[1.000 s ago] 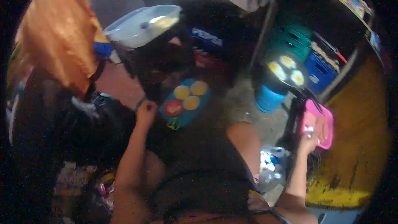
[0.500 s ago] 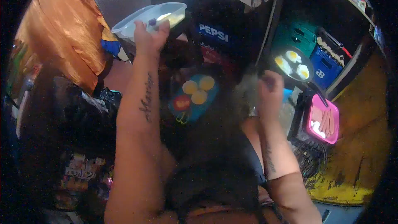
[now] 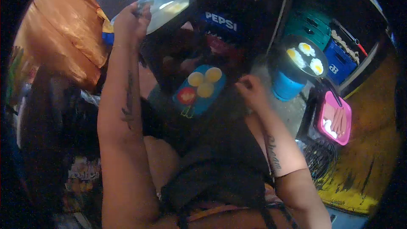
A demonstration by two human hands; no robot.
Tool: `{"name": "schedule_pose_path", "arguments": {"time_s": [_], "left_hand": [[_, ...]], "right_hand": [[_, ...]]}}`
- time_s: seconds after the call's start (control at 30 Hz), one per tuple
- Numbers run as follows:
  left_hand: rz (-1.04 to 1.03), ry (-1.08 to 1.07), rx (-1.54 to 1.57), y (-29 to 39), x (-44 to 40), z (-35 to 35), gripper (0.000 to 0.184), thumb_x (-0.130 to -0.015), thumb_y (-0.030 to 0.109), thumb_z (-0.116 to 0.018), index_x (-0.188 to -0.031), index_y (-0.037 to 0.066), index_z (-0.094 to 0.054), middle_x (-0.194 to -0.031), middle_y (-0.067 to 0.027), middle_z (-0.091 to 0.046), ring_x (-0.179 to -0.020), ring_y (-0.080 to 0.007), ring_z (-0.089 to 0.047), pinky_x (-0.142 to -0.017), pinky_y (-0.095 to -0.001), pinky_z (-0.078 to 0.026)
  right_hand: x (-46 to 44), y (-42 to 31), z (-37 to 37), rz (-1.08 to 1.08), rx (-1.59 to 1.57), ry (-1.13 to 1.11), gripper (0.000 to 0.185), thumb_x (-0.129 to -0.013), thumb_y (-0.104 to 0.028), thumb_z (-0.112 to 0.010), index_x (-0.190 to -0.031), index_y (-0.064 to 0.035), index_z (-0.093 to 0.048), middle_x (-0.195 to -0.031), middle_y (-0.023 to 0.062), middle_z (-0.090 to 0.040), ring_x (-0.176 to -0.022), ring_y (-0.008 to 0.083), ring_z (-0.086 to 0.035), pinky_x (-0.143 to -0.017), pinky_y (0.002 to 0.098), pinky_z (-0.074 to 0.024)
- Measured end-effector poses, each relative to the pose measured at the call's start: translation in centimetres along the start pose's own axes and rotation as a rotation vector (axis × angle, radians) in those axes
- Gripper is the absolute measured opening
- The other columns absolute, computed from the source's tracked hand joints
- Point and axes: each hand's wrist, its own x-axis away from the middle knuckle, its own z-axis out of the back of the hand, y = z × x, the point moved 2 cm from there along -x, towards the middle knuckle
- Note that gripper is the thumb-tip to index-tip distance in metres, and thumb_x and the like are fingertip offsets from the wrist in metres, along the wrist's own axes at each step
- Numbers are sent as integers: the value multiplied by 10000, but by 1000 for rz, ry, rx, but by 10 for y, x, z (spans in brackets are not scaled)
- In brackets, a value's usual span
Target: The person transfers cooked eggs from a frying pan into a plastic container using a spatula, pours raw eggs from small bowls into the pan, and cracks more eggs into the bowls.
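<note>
My left hand (image 3: 133, 22) is raised at the near side of a clear plastic container (image 3: 163, 15) with pale yellow and white food inside. Its fingers are curled around something small and greyish that I cannot make out. Close to the body, my right hand (image 3: 251, 91) hovers just right of a blue tray (image 3: 207, 101), fingers bent and pinched; what they hold, if anything, is hidden. On that tray lie three round pale-yellow discs (image 3: 205, 90), a red tomato slice (image 3: 186, 96) and green rings (image 3: 187, 111).
At right, a frying pan (image 3: 289, 68) with three fried eggs (image 3: 316, 66) sits above a blue cylinder (image 3: 286, 88). A pink tray (image 3: 348, 121) holds sausages (image 3: 338, 121) and white pieces. Behind stand a blue crate (image 3: 339, 64) and a Pepsi crate (image 3: 220, 22). Orange cloth (image 3: 59, 29) hangs left.
My right hand has moved left, from beside the frying pan toward the blue tray. My left hand has shifted left along the container, its fingers now more curled. The view has shifted slightly.
</note>
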Motion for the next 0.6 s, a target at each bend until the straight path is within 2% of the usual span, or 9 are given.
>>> {"name": "schedule_pose_path", "arguments": {"time_s": [0.07, 0.13, 0.23, 0.27, 0.33, 0.43, 0.47, 0.53, 0.6], "left_hand": [[-551, -98, -1168, 34, 56, -6, 289, -863, 117, -657, -1099, -42, -607, -1084, -180, -609, -821, -257, -640, -745, -342, -533], [-473, -91, -711, -2, 41, 27, 366, -851, 70, -644, -1200, 13, -549, -1076, -154, -592, -793, -250, -634, -717, -335, -534], [-154, -84, 13, 13, 89, 24, 510, -846, 33, -634, -1319, 96, -455, -990, -107, -592, -746, -217, -625, -645, -300, -517], [-5, -83, 262, 19, 113, 18, 557, -846, 27, -632, -1354, 124, -423, -949, -91, -596, -729, -203, -623, -617, -285, -508], [39, -86, 197, 5, 121, 32, 491, -872, 50, -619, -1325, 119, -444, -875, -61, -569, -663, -149, -581, -549, -254, -465], [196, -220, 330, -23, 125, 68, 388, -922, 88, -578, -1292, 112, -463, -804, -24, -519, -589, -95, -507, -481, -218, -408], [254, -281, 406, -28, 127, 77, 354, -941, 102, -560, -1282, 110, -467, -786, -12, -501, -569, -82, -480, -463, -208, -390], [246, -220, 326, -34, 140, 87, 318, -964, 127, -535, -1275, 111, -472, -764, 0, -485, -551, -73, -452, -448, -205, -367], [250, -139, 228, -38, 164, 93, 303, -974, 139, -527, -1272, 113, -478, -751, 8, -476, -544, -69, -440, -439, -202, -354]], "right_hand": [[-3, 0, 1, -62, -15, -103, 264, -848, -263, -734, -1023, -75, -671, -999, 86, -660, -907, 203, -622, -773, 320, -496], [-5, -3, 5, -161, -58, -227, 252, -848, -250, -738, -1025, -82, -678, -1003, 88, -667, -902, 194, -623, -767, 314, -494], [-3, -27, 17, -381, -106, -285, 285, -893, -300, -680, -1064, -73, -668, -1004, 74, -678, -886, 187, -633, -760, 316, -496], [-2, -25, 15, -424, -344, -293, 315, -914, -330, -643, -1087, -67, -660, -1016, 73, -681, -890, 187, -638, -766, 322, -499], [-2, -16, 14, -512, -813, -284, 385, -957, -391, -571, -1133, -56, -644, -1039, 72, -687, -899, 187, -648, -777, 335, -505], [0, -26, 23, -638, -1141, -434, 469, -993, -449, -479, -1192, -48, -618, -1085, 80, -687, -949, 198, -654, -815, 363, -514], [0, -25, 24, -656, -1143, -413, 468, -995, -449, -479, -1200, -52, -617, -1092, 86, -686, -956, 197, -654, -822, 364, -515], [5, -21, 20, -698, -1160, -377, 467, -998, -450, -480, -1216, -60, -616, -1106, 98, -684, -968, 197, -655, -837, 367, -518], [11, -23, 18, -618, -1067, -315, 453, -993, -440, -493, -1204, -61, -624, -1099, 90, -687, -949, 196, -660, -819, 358, -523]]}}
